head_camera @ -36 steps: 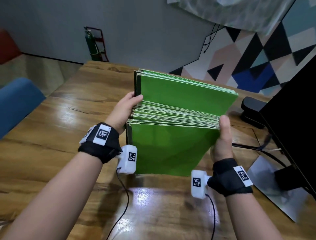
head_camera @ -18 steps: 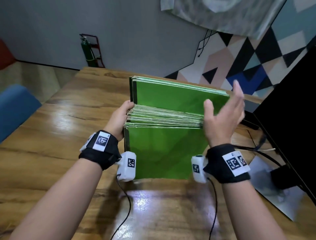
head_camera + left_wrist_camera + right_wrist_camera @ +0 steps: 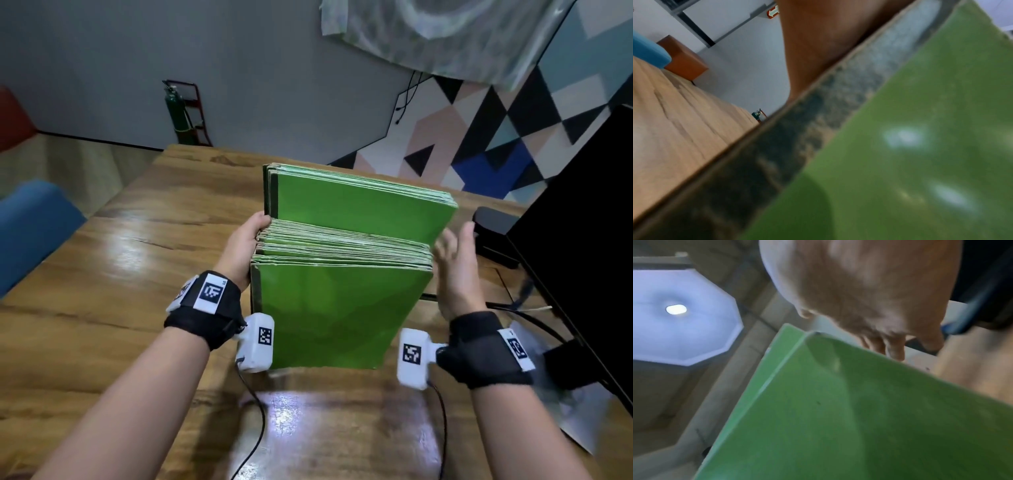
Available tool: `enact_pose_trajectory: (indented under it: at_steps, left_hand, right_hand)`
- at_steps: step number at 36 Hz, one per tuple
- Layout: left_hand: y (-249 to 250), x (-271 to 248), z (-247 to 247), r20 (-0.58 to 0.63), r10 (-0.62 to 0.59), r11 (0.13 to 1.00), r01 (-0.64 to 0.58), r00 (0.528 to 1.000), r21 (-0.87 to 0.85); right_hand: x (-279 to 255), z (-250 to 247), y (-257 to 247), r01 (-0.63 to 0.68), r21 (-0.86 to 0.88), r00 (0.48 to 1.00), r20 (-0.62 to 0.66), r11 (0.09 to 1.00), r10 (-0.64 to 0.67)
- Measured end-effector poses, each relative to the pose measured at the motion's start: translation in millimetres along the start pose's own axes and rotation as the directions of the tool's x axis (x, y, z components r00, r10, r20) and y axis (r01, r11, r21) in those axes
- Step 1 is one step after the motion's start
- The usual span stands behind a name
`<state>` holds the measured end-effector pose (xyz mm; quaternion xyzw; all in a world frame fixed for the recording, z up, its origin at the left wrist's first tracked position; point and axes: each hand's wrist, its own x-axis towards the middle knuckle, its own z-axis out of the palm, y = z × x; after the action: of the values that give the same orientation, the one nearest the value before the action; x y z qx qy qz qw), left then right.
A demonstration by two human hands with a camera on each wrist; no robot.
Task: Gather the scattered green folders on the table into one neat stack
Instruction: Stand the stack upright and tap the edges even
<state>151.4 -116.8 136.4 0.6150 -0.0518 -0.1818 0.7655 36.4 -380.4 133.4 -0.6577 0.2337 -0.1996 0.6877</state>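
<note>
A thick stack of green folders [image 3: 329, 308] stands on edge on the wooden table [image 3: 102, 308], its far part taller than its near part. My left hand [image 3: 245, 240] holds the stack's left side with the thumb at the step between the two parts; its fingers are hidden behind the folders. My right hand [image 3: 455, 263] is flat, fingers straight, at the stack's right edge; whether it touches is unclear. The left wrist view shows a folder's dark spine and green cover [image 3: 900, 146] beside my left hand [image 3: 818, 40]. In the right wrist view my right hand [image 3: 869, 288] hovers over a folder corner [image 3: 859, 418].
A black monitor [image 3: 582, 240] stands close on the right, with a black device [image 3: 493, 233] and cables [image 3: 524, 308] behind the stack. A blue chair [image 3: 30, 226] sits at the left of the table. A green cylinder [image 3: 178, 116] stands by the far wall.
My right hand let go of the stack's right top edge, lifted away with fingers spread, then came back down beside the right edge. The left hand kept its hold.
</note>
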Motion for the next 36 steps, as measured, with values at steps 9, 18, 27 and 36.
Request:
enact_pose_trajectory:
  at_steps: [9,18,27,36]
  left_hand:
    - [3.7,-1.4,3.6,0.020,-0.005,0.998,0.006,1.000,-0.065]
    - [5.5,1.1,7.8,-0.025,0.077,0.995,-0.078,0.997,-0.069]
    - [4.5,-14.2,10.1,0.088,0.101,0.963,-0.075,0.991,-0.258]
    - [-18.9,-21.7,2.8,-0.007,0.138,0.976,-0.137,0.990,-0.170]
  right_hand:
    - [11.1,-6.0,51.1,-0.058,0.183,0.998,0.044,0.981,0.051]
    - [-20.0,18.5,15.5,-0.004,0.285,1.000,-0.006,0.958,0.006]
    - [-26.9,20.8,38.9,0.075,0.160,0.997,0.023,0.984,-0.080]
    - [-29.5,11.7,66.2,0.114,-0.209,0.993,0.044,0.971,-0.107]
